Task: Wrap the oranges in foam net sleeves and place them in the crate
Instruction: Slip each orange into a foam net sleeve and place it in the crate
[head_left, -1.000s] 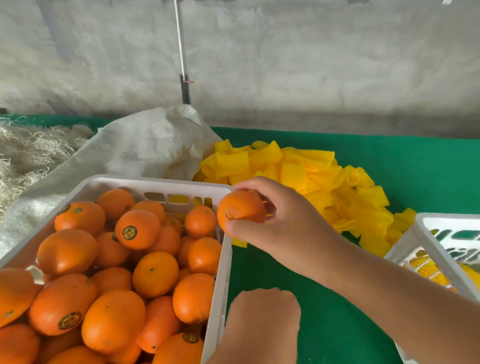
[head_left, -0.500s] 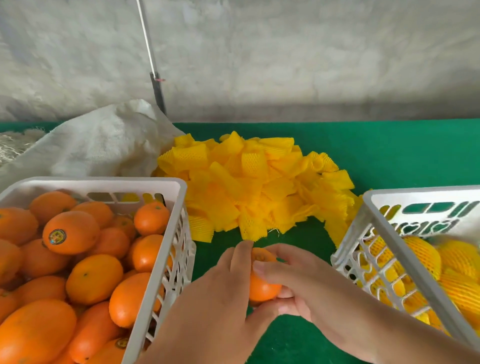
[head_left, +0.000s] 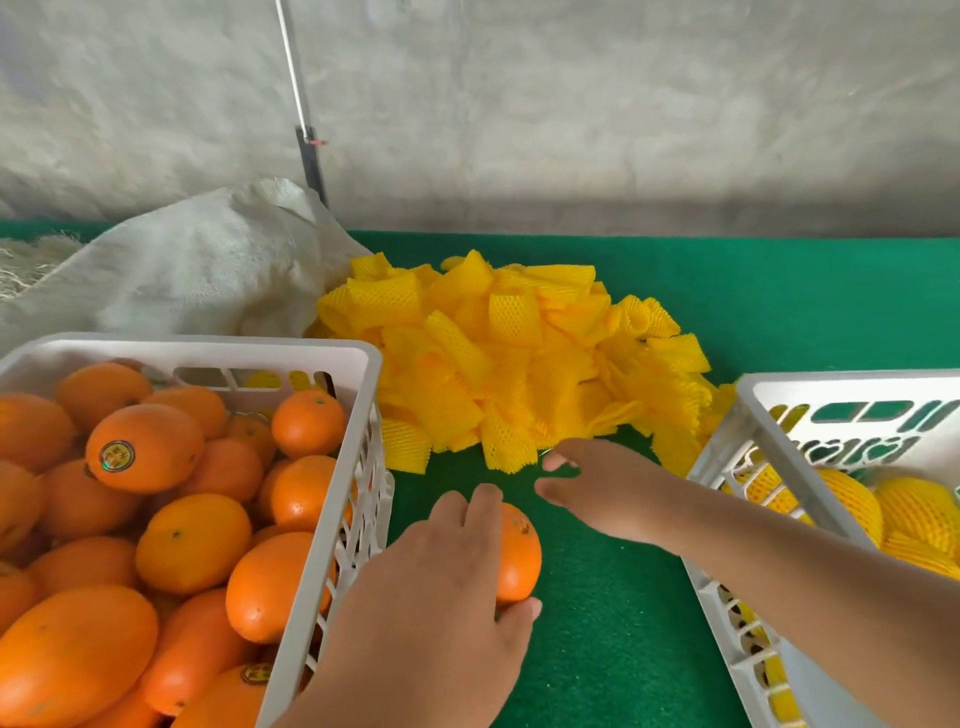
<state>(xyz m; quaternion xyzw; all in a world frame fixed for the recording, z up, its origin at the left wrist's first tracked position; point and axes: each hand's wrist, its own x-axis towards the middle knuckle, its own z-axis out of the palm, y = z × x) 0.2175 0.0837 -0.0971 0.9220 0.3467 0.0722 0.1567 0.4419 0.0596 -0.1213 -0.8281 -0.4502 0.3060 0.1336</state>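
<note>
My left hand (head_left: 441, 587) has its fingers (head_left: 480, 506) and thumb curled round a bare orange (head_left: 517, 558) above the green worktop (head_left: 613, 623), between the two crates. My right hand (head_left: 608, 491) holds nothing, fingers loosely spread just short of the yellow sleeves (head_left: 514, 358). The left crate (head_left: 322, 566) holds loose oranges; the right crate (head_left: 769, 447) holds sleeved ones.
</note>
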